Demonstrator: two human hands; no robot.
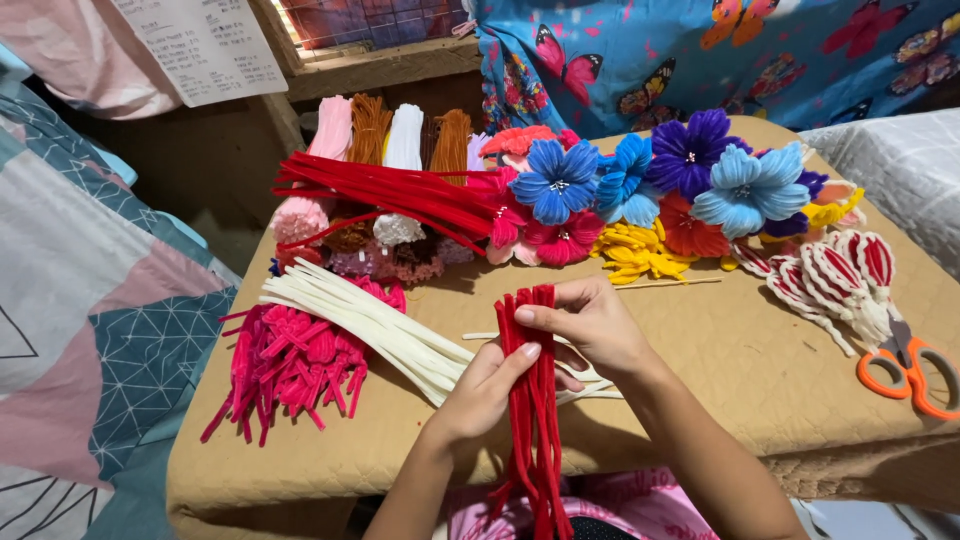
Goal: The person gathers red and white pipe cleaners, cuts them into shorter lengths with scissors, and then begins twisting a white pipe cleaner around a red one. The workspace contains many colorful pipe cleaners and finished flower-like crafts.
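Both hands met over a bundle of red pipe cleaners (532, 400), held upright near the front edge of the desk (740, 370). The left hand (490, 385) was closed around the bundle's middle, seemingly to keep the strands gathered, while the right hand (590, 325) pinched the top ends between thumb and fingers — a grip that looked suited to evening the tips. The lower ends hung loose past the desk edge. Just left of the hands lay white pipe cleaners (370, 325) and a heap of pink pieces (290, 365) within easy reach. Finished flowers (650, 185) sat along the far side, and orange-handled scissors (910, 370) lay off to the right.
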